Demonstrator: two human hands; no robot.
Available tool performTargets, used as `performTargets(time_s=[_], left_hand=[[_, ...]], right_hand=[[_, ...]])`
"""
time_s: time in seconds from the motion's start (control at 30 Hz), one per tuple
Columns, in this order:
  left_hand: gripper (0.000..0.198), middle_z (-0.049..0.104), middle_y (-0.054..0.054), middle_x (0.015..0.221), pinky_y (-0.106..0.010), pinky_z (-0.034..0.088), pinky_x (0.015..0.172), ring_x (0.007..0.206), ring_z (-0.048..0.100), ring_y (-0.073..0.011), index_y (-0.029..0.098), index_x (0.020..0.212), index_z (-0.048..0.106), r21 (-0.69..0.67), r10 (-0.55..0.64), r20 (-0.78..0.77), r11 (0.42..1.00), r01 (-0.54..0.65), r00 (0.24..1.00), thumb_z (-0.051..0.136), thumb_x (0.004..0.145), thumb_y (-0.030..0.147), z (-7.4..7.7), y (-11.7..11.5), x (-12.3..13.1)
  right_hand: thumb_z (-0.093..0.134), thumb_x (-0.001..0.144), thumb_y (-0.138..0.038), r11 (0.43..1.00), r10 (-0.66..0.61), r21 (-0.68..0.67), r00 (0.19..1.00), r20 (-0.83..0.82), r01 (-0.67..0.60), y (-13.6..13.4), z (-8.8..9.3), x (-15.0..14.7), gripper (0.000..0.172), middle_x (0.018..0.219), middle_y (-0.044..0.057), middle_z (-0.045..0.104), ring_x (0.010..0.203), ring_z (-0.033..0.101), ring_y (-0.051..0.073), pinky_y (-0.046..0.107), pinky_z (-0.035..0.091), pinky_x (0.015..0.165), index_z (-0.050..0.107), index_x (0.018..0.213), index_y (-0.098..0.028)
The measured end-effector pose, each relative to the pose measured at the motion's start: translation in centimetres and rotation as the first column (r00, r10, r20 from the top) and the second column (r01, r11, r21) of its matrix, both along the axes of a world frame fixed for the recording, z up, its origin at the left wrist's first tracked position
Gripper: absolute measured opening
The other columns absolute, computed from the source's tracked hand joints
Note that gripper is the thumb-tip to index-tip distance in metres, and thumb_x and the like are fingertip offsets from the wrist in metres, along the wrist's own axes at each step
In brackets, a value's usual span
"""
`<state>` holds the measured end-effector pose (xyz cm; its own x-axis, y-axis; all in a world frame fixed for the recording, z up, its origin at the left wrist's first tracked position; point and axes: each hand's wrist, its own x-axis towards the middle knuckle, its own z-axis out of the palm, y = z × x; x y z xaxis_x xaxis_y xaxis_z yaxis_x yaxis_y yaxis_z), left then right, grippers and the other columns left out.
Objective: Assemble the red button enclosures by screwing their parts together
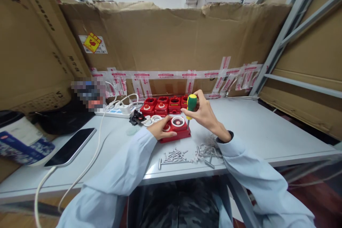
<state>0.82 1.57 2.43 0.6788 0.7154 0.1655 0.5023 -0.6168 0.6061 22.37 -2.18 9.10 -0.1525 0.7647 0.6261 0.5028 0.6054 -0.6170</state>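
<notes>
A red box [181, 133] with a white ring [178, 121] on its top lies on the table in front of me. My left hand [162, 129] grips the box at its left end, thumb along the near side. In my right hand [202, 111] is an upright screwdriver [191, 102] with a green and yellow handle; its shaft points down at the box's right end. Whether the tip sits on a screw is too small to tell. Behind the box stand several more red units [161, 106]. Loose screws [175, 155] lie nearer the table's front edge.
White rings [156, 118] and a black part [137, 117] lie left of the box. T-shaped metal pieces [173, 162] and clear bags [210, 149] are in front. Further left are a phone [71, 148], cables and a power strip [114, 112]. Cardboard [173, 39] walls the back.
</notes>
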Motion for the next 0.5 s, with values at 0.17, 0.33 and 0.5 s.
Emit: performTargets(time_s=[0.17, 0.33, 0.5], left_hand=[[0.065, 0.055, -0.012, 0.125, -0.038, 0.041, 0.096, 0.112, 0.054, -0.0277, 0.018, 0.123, 0.037, 0.002, 0.005, -0.007, 1.0, -0.005, 1.0, 0.062, 0.073, 0.051, -0.1, 0.1, 0.0], [0.065, 0.056, -0.012, 0.123, -0.037, 0.041, 0.096, 0.111, 0.055, -0.0274, 0.017, 0.123, 0.037, -0.005, -0.001, -0.008, 1.0, 0.001, 1.0, 0.062, 0.074, 0.051, -0.1, 0.1, 0.0], [0.063, 0.056, -0.011, 0.123, -0.036, 0.041, 0.096, 0.111, 0.055, -0.0266, 0.018, 0.123, 0.038, -0.001, 0.0, 0.007, 1.0, 0.0, 1.0, 0.063, 0.073, 0.049, -0.1, 0.0, 0.0]], right_hand=[[0.063, 0.075, -0.031, 0.999, 0.013, 0.039, 0.999, 0.052, -0.015, -0.3, 0.2, 0.0, 0.049, 0.074, -0.004, 0.051, 0.061, 0.052, 0.012, 0.031, 0.048, 0.062, 0.039, 0.117, -0.025], [0.059, 0.08, -0.028, 0.817, 0.524, -0.212, 0.844, -0.118, -0.537, -0.3, 1.2, 1.7, 0.051, 0.098, 0.005, 0.06, 0.094, 0.06, 0.018, 0.037, 0.051, 0.081, 0.033, 0.124, -0.025], [0.069, 0.071, -0.029, 0.884, 0.419, -0.172, 0.9, -0.121, -0.434, -0.5, 1.3, 1.5, 0.048, 0.083, 0.0, 0.058, 0.081, 0.063, 0.016, 0.032, 0.054, 0.071, 0.039, 0.109, -0.024]])
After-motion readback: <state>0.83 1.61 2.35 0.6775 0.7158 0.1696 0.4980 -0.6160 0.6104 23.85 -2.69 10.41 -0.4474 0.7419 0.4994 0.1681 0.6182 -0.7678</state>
